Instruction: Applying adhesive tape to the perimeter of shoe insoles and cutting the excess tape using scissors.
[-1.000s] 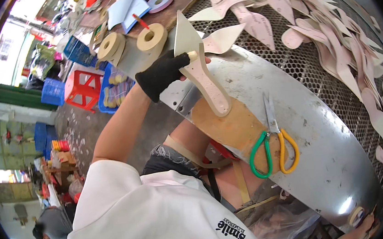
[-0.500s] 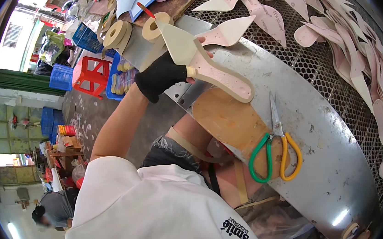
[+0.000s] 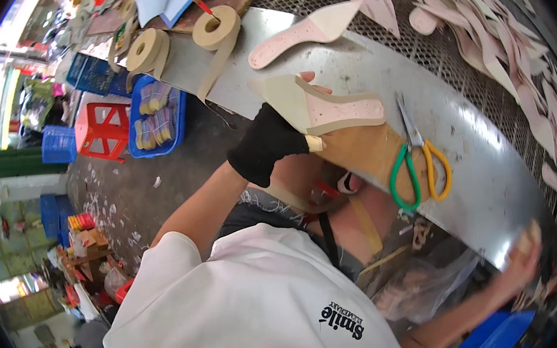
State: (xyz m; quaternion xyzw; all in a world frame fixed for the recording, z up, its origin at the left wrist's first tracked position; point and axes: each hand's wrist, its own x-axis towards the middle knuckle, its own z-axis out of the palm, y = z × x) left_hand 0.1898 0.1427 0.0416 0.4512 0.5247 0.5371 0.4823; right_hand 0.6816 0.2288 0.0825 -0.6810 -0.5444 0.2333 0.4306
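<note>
Left hand (image 3: 268,145), black-gloved, clamped on pink-and-cream insole (image 3: 346,112), which juts rightward from hand over brown patch (image 3: 364,147). Right hand (image 3: 520,262) blurred near desk (image 3: 471,189) edge; cannot tell its grip.

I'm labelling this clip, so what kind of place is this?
Probably a shoe-making workshop: many insole-shaped pieces lie heaped on a mesh surface, the gloved left hand holds a similar pointed piece, and scissors lie on the metal worktop.

Red stool (image 3: 92,129) on grey floor (image 3: 188,172)
</note>
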